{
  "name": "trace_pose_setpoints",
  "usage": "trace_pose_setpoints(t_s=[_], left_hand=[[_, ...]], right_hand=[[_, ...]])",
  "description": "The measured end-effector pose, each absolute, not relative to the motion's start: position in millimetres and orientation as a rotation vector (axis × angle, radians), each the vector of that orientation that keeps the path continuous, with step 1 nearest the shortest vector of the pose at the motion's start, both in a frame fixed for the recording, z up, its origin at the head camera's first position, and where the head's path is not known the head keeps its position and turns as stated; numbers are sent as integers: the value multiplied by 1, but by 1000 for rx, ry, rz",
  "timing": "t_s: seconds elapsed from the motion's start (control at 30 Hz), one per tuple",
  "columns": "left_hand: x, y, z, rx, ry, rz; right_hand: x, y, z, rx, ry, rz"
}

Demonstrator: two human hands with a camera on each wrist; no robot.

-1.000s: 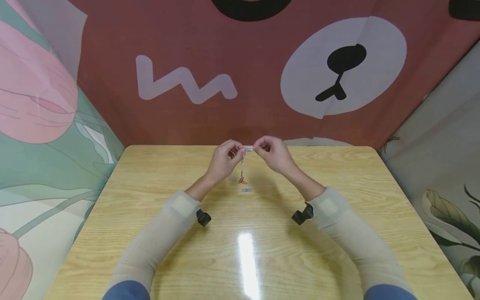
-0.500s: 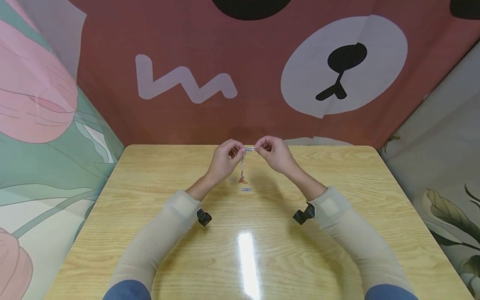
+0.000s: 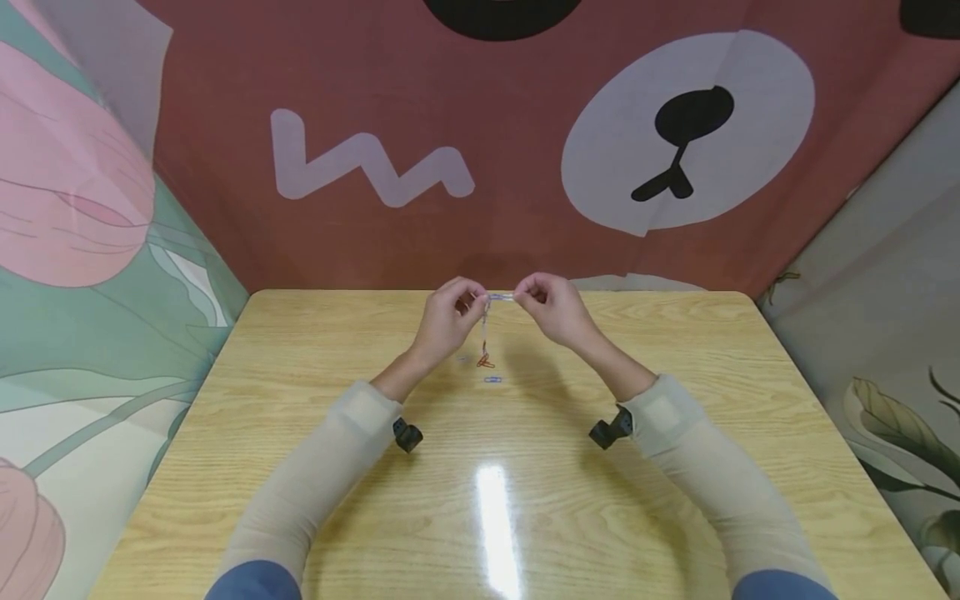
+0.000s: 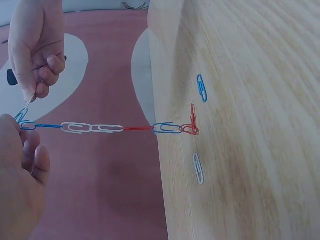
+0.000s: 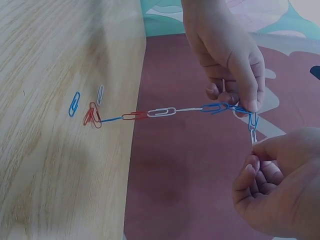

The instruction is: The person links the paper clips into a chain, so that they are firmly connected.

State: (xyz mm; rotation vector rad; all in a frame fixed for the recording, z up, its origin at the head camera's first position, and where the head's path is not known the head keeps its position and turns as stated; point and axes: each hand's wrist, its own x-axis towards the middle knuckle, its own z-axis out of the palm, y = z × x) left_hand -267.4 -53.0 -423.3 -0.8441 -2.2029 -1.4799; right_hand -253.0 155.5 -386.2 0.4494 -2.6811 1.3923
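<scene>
A chain of linked blue, white and red paper clips (image 4: pixel 137 128) hangs down from my left hand (image 3: pixel 452 318). That hand pinches a blue paper clip (image 5: pixel 238 108) near the chain's top between thumb and fingertip. My right hand (image 3: pixel 553 310) pinches the far end of a white paper clip (image 5: pixel 253 136). This white clip is hooked to a blue paper clip (image 5: pixel 253 121) beside the left fingertips, so the span between both hands looks taut. At the lower end of the chain, red paper clips (image 4: pixel 193 120) rest on the table. Fingers partly hide the held clips.
A loose blue paper clip (image 4: pixel 202 88) and a loose white paper clip (image 4: pixel 198 168) lie on the wooden table (image 3: pixel 375 517) near the chain's lower end. Behind the table's far edge hangs a reddish-brown printed cloth (image 3: pixel 360 242).
My right hand has moved slightly right, and the stretch of clips between the two hands shows longer. The left hand stays nearly in place, with the chain still hanging from it.
</scene>
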Motion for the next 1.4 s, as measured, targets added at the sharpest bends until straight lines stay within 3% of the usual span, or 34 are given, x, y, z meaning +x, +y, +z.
trace_pose_setpoints(t_s=[0.9, 1.4], left_hand=[[-271, -53, -436, -912, -2300, -1387], [-271, -46, -423, -855, -2245, -1535]], right_hand=[[-248, 148, -379, 479, -2600, 1306], [-249, 148, -379, 483, -2576, 1293]])
